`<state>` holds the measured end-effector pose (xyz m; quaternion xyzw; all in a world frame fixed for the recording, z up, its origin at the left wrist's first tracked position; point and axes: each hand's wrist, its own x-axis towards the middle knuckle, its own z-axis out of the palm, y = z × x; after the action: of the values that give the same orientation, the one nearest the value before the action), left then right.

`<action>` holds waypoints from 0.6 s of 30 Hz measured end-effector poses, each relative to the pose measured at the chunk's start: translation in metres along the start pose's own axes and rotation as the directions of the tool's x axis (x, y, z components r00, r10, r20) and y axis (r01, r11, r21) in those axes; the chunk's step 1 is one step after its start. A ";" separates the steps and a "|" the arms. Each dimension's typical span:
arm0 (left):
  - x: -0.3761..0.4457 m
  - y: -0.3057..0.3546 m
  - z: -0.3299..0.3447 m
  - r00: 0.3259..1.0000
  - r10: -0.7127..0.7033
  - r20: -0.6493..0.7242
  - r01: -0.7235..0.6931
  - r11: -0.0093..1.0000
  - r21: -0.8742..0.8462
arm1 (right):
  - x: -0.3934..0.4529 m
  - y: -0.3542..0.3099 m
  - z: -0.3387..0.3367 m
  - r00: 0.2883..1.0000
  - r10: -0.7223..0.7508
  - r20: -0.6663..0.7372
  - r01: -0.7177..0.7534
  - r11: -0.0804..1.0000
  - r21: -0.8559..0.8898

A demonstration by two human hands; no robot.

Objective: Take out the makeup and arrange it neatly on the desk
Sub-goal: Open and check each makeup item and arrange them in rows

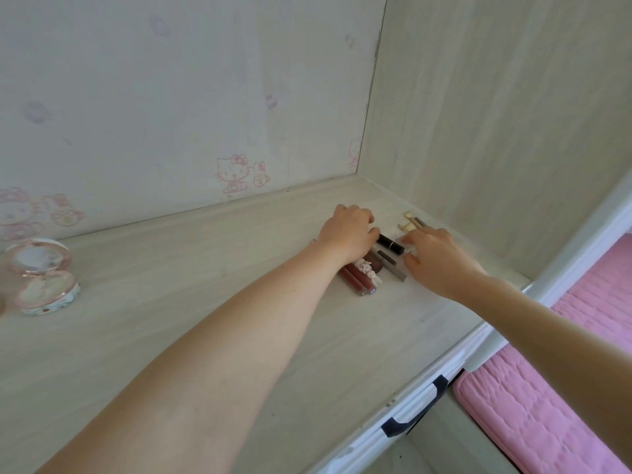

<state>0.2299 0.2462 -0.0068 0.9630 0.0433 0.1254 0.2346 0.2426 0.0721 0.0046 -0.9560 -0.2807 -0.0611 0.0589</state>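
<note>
A small group of makeup lies on the pale wooden desk (178, 302) near its far right corner. Two dark red lip gloss tubes (357, 280) with a small white charm lie nearest me. A grey pencil (393, 265) lies beside them, and a black tube (390, 242) sits between my hands. My left hand (347, 234) has its fingers curled over the black tube's left end. My right hand (432, 258) touches the tube's right end with its fingertips; a thin clear sleeve seems to lie under it. Small cream and brown items (412, 223) lie behind.
An open pink round compact (42, 275) with a mirror stands at the desk's left. Walls close the desk at the back and right. A drawer with a black handle (415, 412) is below the front edge, beside a pink quilted cushion (547, 405).
</note>
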 end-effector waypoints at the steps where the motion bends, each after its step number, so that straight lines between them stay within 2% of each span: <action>1: 0.004 0.003 0.003 1.000 0.004 0.023 -0.004 1.000 -0.006 | 0.002 0.002 0.000 1.000 0.021 0.000 -0.021 1.000 -0.004; 10: 0.026 0.028 0.024 0.974 -0.049 0.220 0.042 0.999 0.034 | 0.022 0.009 0.010 0.988 0.149 0.034 -0.149 0.989 -0.003; 18: 0.028 0.035 0.028 0.979 -0.075 0.188 0.075 0.997 0.006 | 0.030 -0.002 0.010 0.981 0.191 0.028 -0.186 0.973 -0.135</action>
<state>0.2650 0.2067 -0.0085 0.9681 0.0573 0.0251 0.2428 0.2673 0.0908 -0.0002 -0.9812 -0.1852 -0.0541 -0.0047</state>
